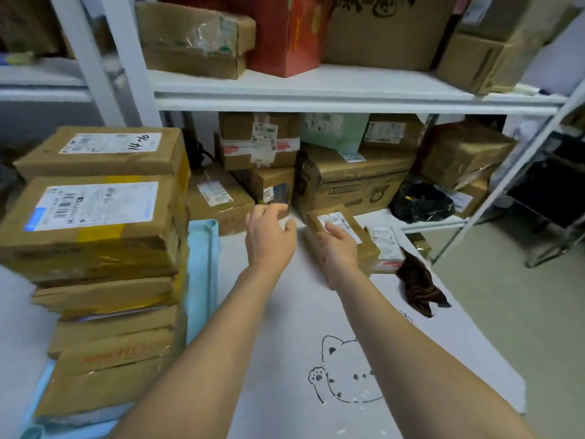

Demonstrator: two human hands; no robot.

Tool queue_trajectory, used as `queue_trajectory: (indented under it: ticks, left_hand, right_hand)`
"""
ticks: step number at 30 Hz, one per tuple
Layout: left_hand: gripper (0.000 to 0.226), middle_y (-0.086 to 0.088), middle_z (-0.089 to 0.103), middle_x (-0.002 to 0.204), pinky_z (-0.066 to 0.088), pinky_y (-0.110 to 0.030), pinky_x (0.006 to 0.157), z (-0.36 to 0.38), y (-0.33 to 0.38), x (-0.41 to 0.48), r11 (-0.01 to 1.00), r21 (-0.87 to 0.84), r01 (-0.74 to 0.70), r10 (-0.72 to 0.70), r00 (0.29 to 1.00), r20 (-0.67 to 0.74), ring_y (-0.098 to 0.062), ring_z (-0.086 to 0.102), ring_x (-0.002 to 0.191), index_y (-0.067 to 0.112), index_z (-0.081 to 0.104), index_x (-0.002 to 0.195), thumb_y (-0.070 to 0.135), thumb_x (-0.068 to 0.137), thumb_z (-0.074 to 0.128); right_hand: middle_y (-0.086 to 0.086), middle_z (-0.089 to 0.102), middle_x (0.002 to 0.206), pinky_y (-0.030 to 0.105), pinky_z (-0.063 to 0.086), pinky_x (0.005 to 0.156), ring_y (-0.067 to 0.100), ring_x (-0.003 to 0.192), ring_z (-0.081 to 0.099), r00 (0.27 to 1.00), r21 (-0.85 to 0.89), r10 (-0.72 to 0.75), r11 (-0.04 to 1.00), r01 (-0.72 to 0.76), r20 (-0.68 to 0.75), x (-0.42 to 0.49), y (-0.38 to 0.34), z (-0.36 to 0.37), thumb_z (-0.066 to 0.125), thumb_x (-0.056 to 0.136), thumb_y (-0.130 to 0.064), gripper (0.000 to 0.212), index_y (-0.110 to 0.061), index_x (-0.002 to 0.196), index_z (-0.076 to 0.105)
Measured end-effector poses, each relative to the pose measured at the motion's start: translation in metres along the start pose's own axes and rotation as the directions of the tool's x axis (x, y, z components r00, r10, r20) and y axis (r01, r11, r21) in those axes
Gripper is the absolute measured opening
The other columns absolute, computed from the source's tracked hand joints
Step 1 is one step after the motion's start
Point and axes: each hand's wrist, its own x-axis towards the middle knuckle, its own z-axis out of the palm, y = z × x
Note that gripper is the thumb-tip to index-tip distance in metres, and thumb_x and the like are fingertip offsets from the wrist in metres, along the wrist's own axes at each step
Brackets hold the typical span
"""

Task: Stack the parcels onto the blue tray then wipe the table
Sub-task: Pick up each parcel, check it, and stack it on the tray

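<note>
Reaching forward over the white table (285,312), we have both bare arms stretched toward the far edge. Our right hand (337,248) lies flat on top of a small brown parcel (368,245), fingers (332,229) extended across its white label and not curled around anything; the parcel sits on the table near the shelf, with another flat parcel (384,245) just beside it on the right. Our left hand (269,236) hovers just left of the small parcel, fingers loosely spread and holding nothing, close to the cartons at the back.

On the left, a tall stack of parcels (95,248) stands on the blue tray (202,267), whose pale blue rim shows along the right side of the pile and again near the bottom corner. The topmost box carries a white label with handwriting, and the one below it has yellow tape.

A dark brown cloth (418,289) lies crumpled on the table near its right edge, just beside the flat parcel. A line drawing of a cat (345,372) is printed on the table surface, between our forearms.

Behind the table, a white shelf unit (316,93) holds many more cartons, a red box (285,36) and a black bag (421,201).
</note>
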Motion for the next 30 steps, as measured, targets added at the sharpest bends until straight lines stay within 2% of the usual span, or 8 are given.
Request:
queue_trajectory:
  ticks: [3,6,12,15,21,25,27,30]
  left_hand:
    - [0.038,-0.01,0.054,0.125,0.04,-0.034,0.095,0.039,-0.005,0.006,0.99,0.011,0.143,-0.143,0.978,0.15,-0.028,0.048,0.118,0.017,0.058,0.124,0.022,0.087,0.058]
    - [0.041,-0.01,0.053,0.13,0.038,-0.034,0.099,0.067,-0.015,0.011,0.97,0.06,0.236,-0.243,0.946,0.214,-0.028,0.046,0.122,0.015,0.055,0.128,0.026,0.089,0.057]
    - [0.045,-0.011,0.053,0.132,0.037,-0.036,0.102,0.107,-0.036,0.014,0.924,0.111,0.365,-0.382,0.89,0.25,-0.029,0.045,0.125,0.011,0.052,0.129,0.027,0.088,0.06]
    - [0.045,-0.01,0.052,0.132,0.039,-0.038,0.104,0.121,-0.048,0.008,0.902,0.108,0.419,-0.432,0.861,0.268,-0.028,0.045,0.125,0.012,0.051,0.13,0.028,0.088,0.06]
    - [0.043,-0.01,0.051,0.131,0.039,-0.039,0.104,0.137,-0.065,-0.009,0.859,0.112,0.5,-0.509,0.811,0.288,-0.028,0.046,0.124,0.011,0.052,0.127,0.027,0.089,0.06]
    - [0.042,-0.008,0.051,0.131,0.04,-0.039,0.104,0.137,-0.07,-0.015,0.85,0.105,0.517,-0.523,0.8,0.296,-0.026,0.045,0.124,0.012,0.051,0.128,0.027,0.09,0.059]
    - [0.042,-0.007,0.051,0.131,0.04,-0.039,0.104,0.132,-0.072,-0.017,0.847,0.09,0.524,-0.526,0.802,0.284,-0.026,0.045,0.124,0.012,0.051,0.128,0.027,0.089,0.059]
    - [0.042,-0.007,0.052,0.132,0.041,-0.037,0.102,0.125,-0.073,-0.021,0.835,0.062,0.547,-0.542,0.797,0.266,-0.025,0.047,0.123,0.011,0.051,0.127,0.026,0.089,0.06]
  right_hand:
    - [0.005,0.048,0.136,0.034,0.044,0.1,0.027,0.12,0.053,0.998,-0.209,-0.001,0.978,-0.011,-0.057,0.036,0.018,-0.029,0.064,0.084,-0.017,0.06,-0.016,0.14,0.044]
    - [0.013,0.039,0.142,0.045,0.035,0.108,0.033,0.131,0.039,0.992,-0.586,-0.021,0.808,-0.058,-0.127,0.069,0.035,-0.052,0.076,0.068,-0.042,0.091,-0.024,0.145,0.031]
    - [0.017,-0.002,0.158,0.058,0.011,0.113,0.037,0.145,-0.001,0.992,-0.838,-0.062,0.542,-0.062,-0.114,0.12,0.045,-0.077,0.08,0.056,-0.059,0.126,-0.028,0.15,0.002]
    - [0.016,-0.012,0.159,0.063,0.004,0.111,0.039,0.145,-0.009,0.998,-0.917,-0.017,0.396,-0.054,-0.066,0.14,0.053,-0.083,0.075,0.051,-0.071,0.134,-0.029,0.15,-0.005]
    - [0.017,-0.018,0.157,0.065,0.001,0.11,0.039,0.145,-0.013,1.0,-0.959,0.006,0.283,-0.013,-0.012,0.159,0.075,-0.084,0.074,0.048,-0.074,0.139,-0.029,0.15,-0.01]
    - [0.024,0.014,0.148,0.061,0.013,0.111,0.041,0.14,0.01,0.989,-0.945,-0.143,0.325,0.027,-0.021,0.161,0.082,-0.086,0.074,0.05,-0.061,0.12,-0.024,0.145,0.011]
    - [0.022,0.029,0.134,0.052,0.023,0.109,0.04,0.128,0.025,0.981,-0.9,-0.192,0.432,0.051,-0.036,0.157,0.08,-0.084,0.069,0.047,-0.057,0.109,-0.022,0.14,0.023]
    - [0.019,0.033,0.128,0.042,0.031,0.108,0.038,0.121,0.034,0.985,-0.738,-0.142,0.674,0.02,-0.103,0.147,0.069,-0.08,0.062,0.046,-0.054,0.102,-0.022,0.138,0.032]
